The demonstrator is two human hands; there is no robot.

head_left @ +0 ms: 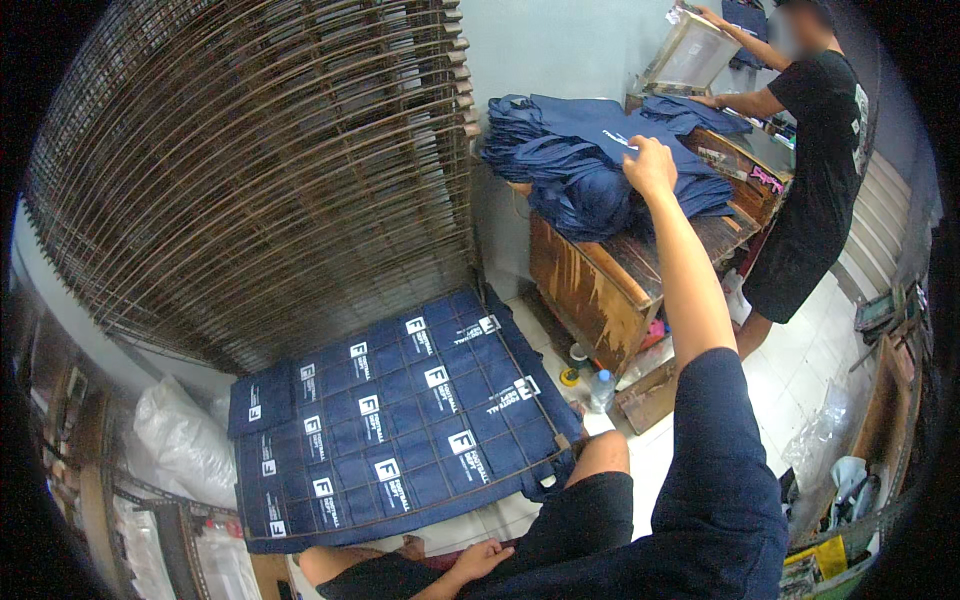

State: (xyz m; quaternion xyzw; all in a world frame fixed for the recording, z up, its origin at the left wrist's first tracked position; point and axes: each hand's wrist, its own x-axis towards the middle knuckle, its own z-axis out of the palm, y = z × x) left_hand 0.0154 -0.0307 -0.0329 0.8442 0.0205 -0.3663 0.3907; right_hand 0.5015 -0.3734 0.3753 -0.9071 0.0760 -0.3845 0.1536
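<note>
My right arm stretches forward to a heap of navy fabric pieces [575,165] on a worn wooden table. My right hand [650,165] is at the top piece, beside its white print, with thumb and fingers drawn together on the cloth; the fingertips are partly hidden. Low in the view, my left hand [484,560] rests on my lap, fingers loosely extended and holding nothing. In front of me lies a wire rack tier [420,440], with navy fabric pieces [340,385] bearing white prints laid out in rows beneath its bars.
Many rack tiers [270,180] stand tilted up above the fabric. The wooden table [590,285] is at the right, a water bottle [601,391] on the floor below. A co-worker [815,150] in black handles a framed screen [690,55]. Plastic bags [185,440] lie left.
</note>
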